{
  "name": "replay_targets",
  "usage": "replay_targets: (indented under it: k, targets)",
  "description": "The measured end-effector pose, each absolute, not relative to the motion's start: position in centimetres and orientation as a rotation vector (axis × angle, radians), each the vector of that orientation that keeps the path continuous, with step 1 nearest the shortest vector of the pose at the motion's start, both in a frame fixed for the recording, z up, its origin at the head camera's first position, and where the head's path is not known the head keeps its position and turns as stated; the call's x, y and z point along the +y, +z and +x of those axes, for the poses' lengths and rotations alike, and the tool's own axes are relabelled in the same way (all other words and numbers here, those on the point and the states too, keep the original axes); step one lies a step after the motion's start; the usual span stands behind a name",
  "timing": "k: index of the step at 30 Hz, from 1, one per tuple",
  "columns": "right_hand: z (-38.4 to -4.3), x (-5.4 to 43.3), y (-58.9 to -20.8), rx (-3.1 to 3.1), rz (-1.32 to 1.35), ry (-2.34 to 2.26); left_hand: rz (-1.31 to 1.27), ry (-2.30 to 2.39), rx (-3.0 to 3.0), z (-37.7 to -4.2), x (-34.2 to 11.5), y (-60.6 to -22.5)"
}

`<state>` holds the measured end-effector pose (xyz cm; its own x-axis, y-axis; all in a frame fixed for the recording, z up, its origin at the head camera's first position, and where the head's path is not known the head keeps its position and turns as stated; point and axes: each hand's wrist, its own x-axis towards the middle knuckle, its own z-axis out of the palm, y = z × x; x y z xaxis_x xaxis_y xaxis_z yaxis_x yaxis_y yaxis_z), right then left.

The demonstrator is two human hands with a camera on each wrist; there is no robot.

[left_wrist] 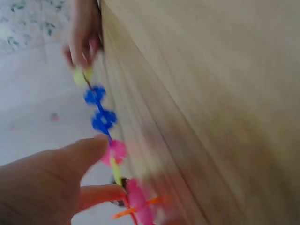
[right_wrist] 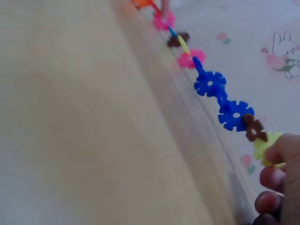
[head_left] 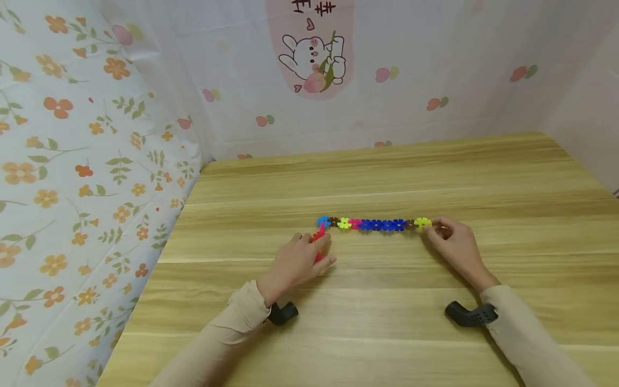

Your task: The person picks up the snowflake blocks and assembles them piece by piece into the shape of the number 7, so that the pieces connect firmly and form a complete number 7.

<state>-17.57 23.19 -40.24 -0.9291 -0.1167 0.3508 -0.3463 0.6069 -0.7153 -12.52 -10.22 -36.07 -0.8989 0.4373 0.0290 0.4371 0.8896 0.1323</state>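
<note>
A chain of linked plastic snowflake discs stretches sideways between the two hands, with blue discs in the middle. My right hand pinches the yellow disc at its right end between thumb and fingers. A brown disc links that yellow one to the blue discs. By the left end, a light blue disc joins red pieces that bend toward me. My left hand touches these red pieces, its thumb spread away; the palm side is partly hidden.
The wood-grain table lies beneath both hands. A white curtain with a rabbit print hangs behind it, and a flowered cloth hangs along the left. Black wrist mounts jut out below the sleeves.
</note>
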Motion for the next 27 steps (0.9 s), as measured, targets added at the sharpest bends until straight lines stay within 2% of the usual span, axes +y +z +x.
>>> replay_targets:
  k: [6,11,20,27]
  targets:
    - [-12.6,25.0,-40.4,-2.515,0.629,0.997,0.854,0.273,3.103,-16.6,-10.1,-37.1]
    - [-9.8,25.1,-40.6,-2.515,0.728,0.944,0.949,0.36,3.087,-19.6,-9.4,-37.6]
    - [-7.7,24.0,-40.9,-2.463,0.672,0.805,0.995,0.268,3.082,-23.2,-6.6,-37.7]
    - [-7.6,22.4,-40.7,-2.509,0.577,0.701,0.956,0.279,3.098,-25.6,-4.4,-37.3]
